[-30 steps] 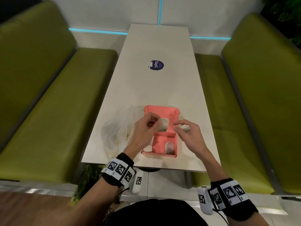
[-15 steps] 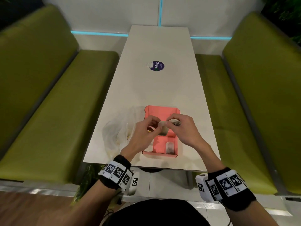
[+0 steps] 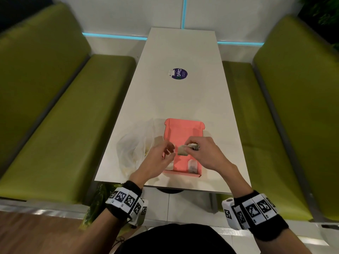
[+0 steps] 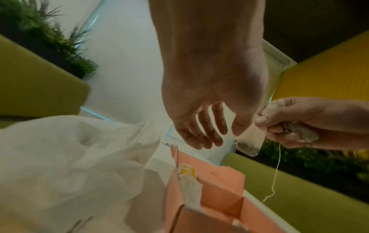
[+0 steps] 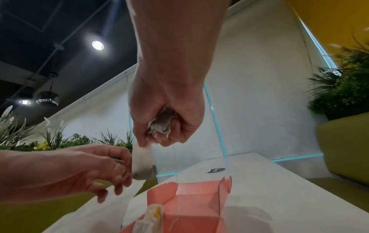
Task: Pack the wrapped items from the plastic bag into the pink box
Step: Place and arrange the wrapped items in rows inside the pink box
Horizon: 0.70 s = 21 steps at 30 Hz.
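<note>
The pink box [image 3: 180, 132] lies open near the table's front edge, with the crumpled clear plastic bag [image 3: 133, 151] to its left. Above the box my right hand [image 3: 189, 148] pinches one wrapped tea bag [image 3: 182, 150] by its top and also holds a second, crumpled one [image 5: 161, 124] in its palm; a string [image 4: 276, 171] dangles from them. My left hand [image 3: 169, 150] hovers just left of the hanging bag with fingers [image 4: 199, 135] relaxed, holding nothing. Inside the box are a wrapped item [image 3: 192, 165] and another with a yellow tag [image 4: 186, 171].
A round purple sticker [image 3: 178, 73] sits mid-table. Green benches [image 3: 55, 114] flank the white table [image 3: 176, 99] on both sides. Plants [image 5: 343, 89] stand behind the right bench.
The wrapped tea bag went from my left hand to my right. The left hand let go and drew slightly left; the right hand moved in over the box.
</note>
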Each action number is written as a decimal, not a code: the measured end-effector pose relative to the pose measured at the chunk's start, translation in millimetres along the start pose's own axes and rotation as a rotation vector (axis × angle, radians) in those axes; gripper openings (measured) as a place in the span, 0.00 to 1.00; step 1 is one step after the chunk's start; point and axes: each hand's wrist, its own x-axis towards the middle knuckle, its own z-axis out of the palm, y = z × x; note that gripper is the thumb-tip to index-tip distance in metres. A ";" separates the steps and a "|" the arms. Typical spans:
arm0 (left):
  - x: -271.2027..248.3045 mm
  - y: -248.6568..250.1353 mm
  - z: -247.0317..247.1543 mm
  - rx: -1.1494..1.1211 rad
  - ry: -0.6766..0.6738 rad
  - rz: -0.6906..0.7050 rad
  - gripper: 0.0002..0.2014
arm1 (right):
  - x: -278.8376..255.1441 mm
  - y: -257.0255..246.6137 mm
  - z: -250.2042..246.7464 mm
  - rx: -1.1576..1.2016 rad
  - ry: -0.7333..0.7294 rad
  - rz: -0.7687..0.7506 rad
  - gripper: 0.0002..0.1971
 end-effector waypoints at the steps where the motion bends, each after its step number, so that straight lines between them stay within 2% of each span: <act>1: -3.4 -6.9 0.5 0.109 -0.034 -0.006 0.03 | -0.6 2.5 2.8 -0.025 -0.016 0.014 0.07; 4: -12.4 -23.0 5.7 0.500 -0.141 -0.001 0.07 | -0.6 11.9 14.2 -0.211 -0.091 0.055 0.06; 7: -18.0 -28.9 10.7 0.693 -0.152 -0.003 0.12 | 1.7 21.2 28.2 -0.415 -0.189 0.037 0.06; 10: -21.8 -32.8 12.4 0.734 -0.165 0.009 0.15 | 5.8 24.1 39.6 -0.505 -0.277 0.003 0.04; 15: -25.0 -30.4 14.6 0.762 -0.210 0.037 0.30 | 12.6 24.1 54.2 -0.520 -0.344 -0.076 0.10; 18: -26.1 -27.4 15.2 0.776 -0.218 0.044 0.31 | 17.6 28.1 63.6 -0.490 -0.373 -0.096 0.09; 21: -27.0 -28.4 14.6 0.762 -0.225 0.038 0.30 | 22.1 34.7 70.7 -0.363 -0.361 -0.055 0.07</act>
